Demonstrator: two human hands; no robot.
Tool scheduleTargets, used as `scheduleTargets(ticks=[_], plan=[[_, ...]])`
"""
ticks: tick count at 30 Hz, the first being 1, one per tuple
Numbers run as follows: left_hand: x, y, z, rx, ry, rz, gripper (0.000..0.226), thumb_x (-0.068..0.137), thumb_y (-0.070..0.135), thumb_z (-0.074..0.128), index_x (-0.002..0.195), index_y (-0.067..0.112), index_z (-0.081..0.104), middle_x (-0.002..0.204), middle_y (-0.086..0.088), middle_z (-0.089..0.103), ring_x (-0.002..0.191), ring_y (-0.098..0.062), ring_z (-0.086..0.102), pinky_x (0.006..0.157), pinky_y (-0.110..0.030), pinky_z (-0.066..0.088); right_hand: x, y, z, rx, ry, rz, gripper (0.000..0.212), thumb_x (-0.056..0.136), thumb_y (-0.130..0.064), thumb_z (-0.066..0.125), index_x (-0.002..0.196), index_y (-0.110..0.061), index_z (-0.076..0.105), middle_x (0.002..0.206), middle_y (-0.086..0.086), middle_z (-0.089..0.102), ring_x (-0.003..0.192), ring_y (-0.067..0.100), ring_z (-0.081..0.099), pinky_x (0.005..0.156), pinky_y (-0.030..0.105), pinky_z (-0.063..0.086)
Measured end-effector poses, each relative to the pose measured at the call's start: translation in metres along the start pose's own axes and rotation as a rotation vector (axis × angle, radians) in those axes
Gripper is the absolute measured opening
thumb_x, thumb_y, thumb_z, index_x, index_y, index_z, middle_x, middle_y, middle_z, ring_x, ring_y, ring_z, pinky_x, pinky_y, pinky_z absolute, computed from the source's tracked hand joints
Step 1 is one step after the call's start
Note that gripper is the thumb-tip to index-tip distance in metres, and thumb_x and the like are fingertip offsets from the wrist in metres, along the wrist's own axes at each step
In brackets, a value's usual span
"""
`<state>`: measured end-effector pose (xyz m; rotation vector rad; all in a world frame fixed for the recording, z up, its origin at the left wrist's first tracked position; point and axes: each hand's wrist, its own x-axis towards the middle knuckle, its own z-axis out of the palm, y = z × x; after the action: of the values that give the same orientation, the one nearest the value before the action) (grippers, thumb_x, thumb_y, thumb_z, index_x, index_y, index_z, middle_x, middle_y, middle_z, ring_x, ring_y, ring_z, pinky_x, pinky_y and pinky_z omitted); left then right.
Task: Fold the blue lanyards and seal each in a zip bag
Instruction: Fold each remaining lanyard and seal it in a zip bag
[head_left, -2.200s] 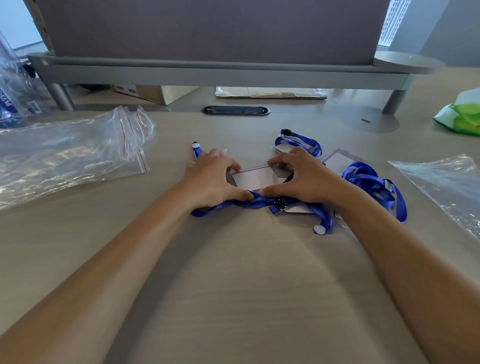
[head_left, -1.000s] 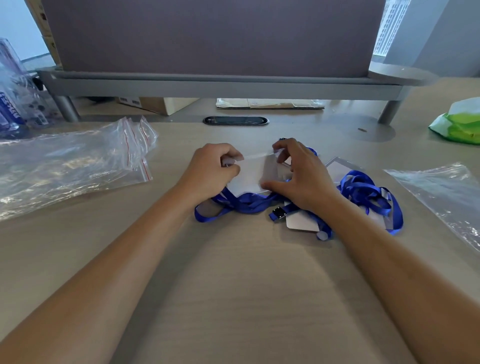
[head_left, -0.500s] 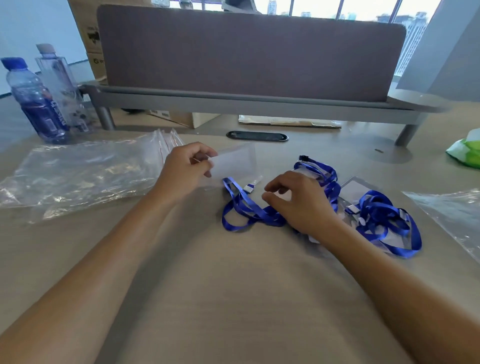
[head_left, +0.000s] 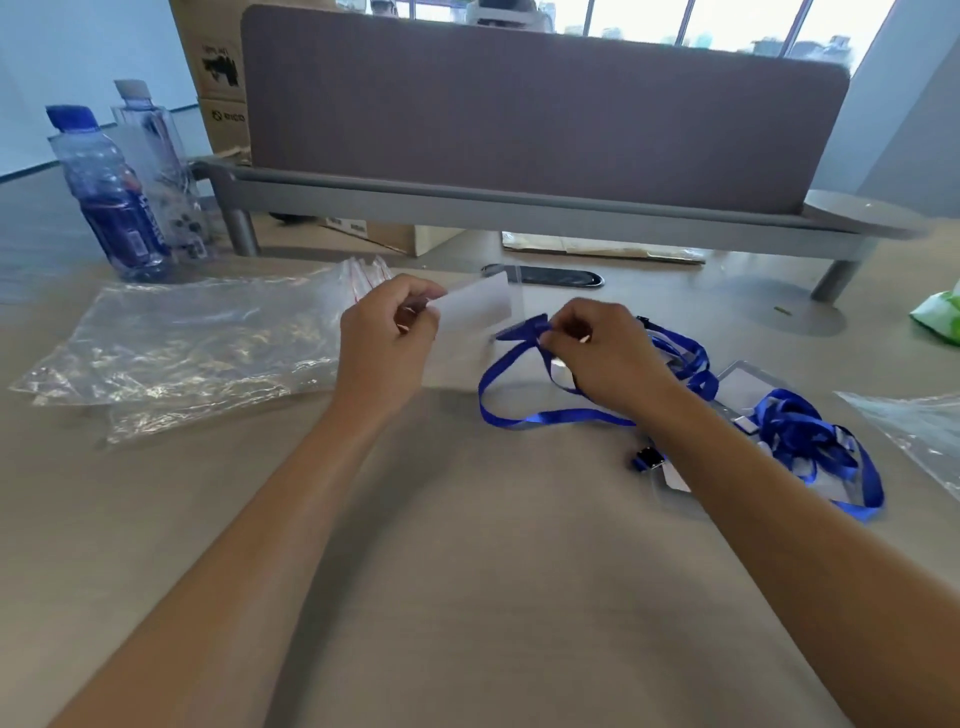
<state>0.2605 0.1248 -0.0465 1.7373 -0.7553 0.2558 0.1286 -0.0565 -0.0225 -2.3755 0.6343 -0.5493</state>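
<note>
Both my hands are raised a little above the desk (head_left: 467, 597), each busy with its own piece. My left hand (head_left: 387, 343) has its fingers curled in, pinching the left end of a clear badge holder with a white card (head_left: 475, 306), which sticks out to the right, lifted off the desk. My right hand (head_left: 605, 353) is curled too, pinching the strap of a blue lanyard (head_left: 519, 415) near its end, so the end points left toward the card without touching it. From my fingers the strap drops in a loose loop onto the desk and runs back right under my wrist.

Right of my forearm lies a tangle of more blue lanyards (head_left: 805, 441) on top of clear badge holders, with a small black clip (head_left: 647, 460) just near of my wrist. A stack of zip bags (head_left: 182, 343) with red-lined tops lies flat on the left, just beside my left hand. Another clear bag (head_left: 919, 431) sits at the right edge. Far left stand two water bottles (head_left: 111, 197), and a grey divider panel (head_left: 540, 109) runs across the far side.
</note>
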Motion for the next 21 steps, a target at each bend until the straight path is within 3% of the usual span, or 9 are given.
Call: scheduleTargets(ticks=[5, 12, 17, 21], plan=[[0.005, 0.022, -0.013, -0.081, 0.123, -0.008, 0.021, 0.093, 0.006, 0.06, 0.107, 0.015, 0.073, 0.095, 0.0, 0.075, 0.079, -0.018, 0.07, 0.073, -0.024, 0.056, -0.001, -0.025, -0.027, 0.195, 0.189, -0.049, 0.008, 0.099, -0.024, 0.065, 0.1, -0.018, 0.07, 0.091, -0.001, 0.074, 0.08, 0.017, 0.069, 0.077, 0.031, 0.057], [0.001, 0.037, -0.037, -0.109, 0.108, -0.005, 0.022, 0.092, 0.003, 0.062, 0.105, 0.017, 0.073, 0.091, 0.003, 0.074, 0.071, -0.012, 0.068, 0.072, -0.024, 0.055, -0.008, -0.067, -0.065, 0.302, 0.292, -0.147, 0.009, 0.102, -0.022, 0.06, 0.097, -0.024, 0.067, 0.087, -0.005, 0.076, 0.075, 0.013, 0.072, 0.071, 0.03, 0.062], [0.002, 0.046, -0.048, -0.145, 0.109, -0.008, 0.023, 0.091, 0.002, 0.062, 0.108, 0.013, 0.074, 0.092, 0.002, 0.075, 0.071, -0.017, 0.068, 0.071, -0.028, 0.056, -0.018, -0.08, -0.075, 0.439, 0.284, -0.185, 0.01, 0.105, -0.016, 0.056, 0.103, -0.015, 0.065, 0.087, -0.007, 0.076, 0.069, -0.001, 0.069, 0.06, 0.012, 0.052], [-0.008, 0.044, -0.045, -0.112, 0.087, -0.018, 0.023, 0.092, 0.005, 0.061, 0.11, 0.012, 0.073, 0.096, -0.002, 0.075, 0.074, -0.017, 0.069, 0.068, -0.025, 0.055, -0.029, -0.053, -0.06, 0.378, 0.103, 0.054, 0.018, 0.103, -0.023, 0.059, 0.096, -0.014, 0.072, 0.088, 0.005, 0.077, 0.068, 0.01, 0.063, 0.064, 0.024, 0.048]])
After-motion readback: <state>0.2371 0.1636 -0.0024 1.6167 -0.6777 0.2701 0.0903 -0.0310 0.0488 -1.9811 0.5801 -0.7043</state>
